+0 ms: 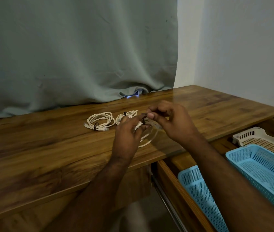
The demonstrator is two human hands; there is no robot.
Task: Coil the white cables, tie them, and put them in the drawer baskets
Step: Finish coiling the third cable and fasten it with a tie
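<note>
Two coiled white cables lie on the wooden desk, each bound with a dark tie: one [100,121] on the left, another [127,115] just right of it, partly behind my left hand. My left hand [128,138] grips a third white cable coil [147,137] above the desk, its loops hanging below my fingers. My right hand [171,121] pinches the end of a thin dark tie [143,114] wrapped around that coil. The open drawer at the lower right holds two blue baskets [256,166] [200,195] and a beige basket [265,139].
A grey-green curtain [76,52] hangs down onto the back of the desk [49,156]. A white wall [243,47] stands at the right. The drawer front [171,180] juts out toward me below the desk edge.
</note>
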